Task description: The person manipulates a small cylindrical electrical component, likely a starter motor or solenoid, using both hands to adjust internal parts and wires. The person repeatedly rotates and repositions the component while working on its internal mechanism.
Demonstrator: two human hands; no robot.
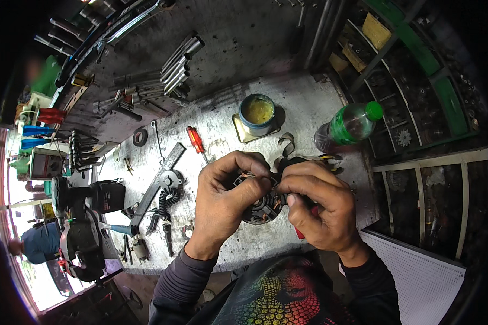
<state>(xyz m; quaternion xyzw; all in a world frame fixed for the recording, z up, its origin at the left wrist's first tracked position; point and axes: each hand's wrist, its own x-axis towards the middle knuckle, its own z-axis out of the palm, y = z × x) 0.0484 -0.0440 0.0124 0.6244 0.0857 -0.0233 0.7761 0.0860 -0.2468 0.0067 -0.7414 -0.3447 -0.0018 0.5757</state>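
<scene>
Both hands meet over the near middle of a worn metal workbench (303, 103), holding one part between them: a round black motor component with copper windings (261, 205), lifted just clear of the bench surface. Left hand (222, 200) cups the part from the left, its fingers curled over the upper rim and thumb and forefinger pressed together on a small copper piece at the top edge. Right hand (320, 208) grips from the right, thumb laid across the part's face and fingers wrapped behind; something red shows below its palm, too hidden to name. The part lies directly between the two sets of fingers, its flat face turned up toward the camera, each hand equally close.

Just beyond the right hand, pliers with yellow-and-black grips (322, 160). Farther off: a tin of yellowish grease (257, 112), a red-handled screwdriver (196, 140), a green plastic bottle (350, 125) lying on its side at right. At left, a steel square (156, 187), a black coiled cable (167, 201) and a cordless drill (89, 197).
</scene>
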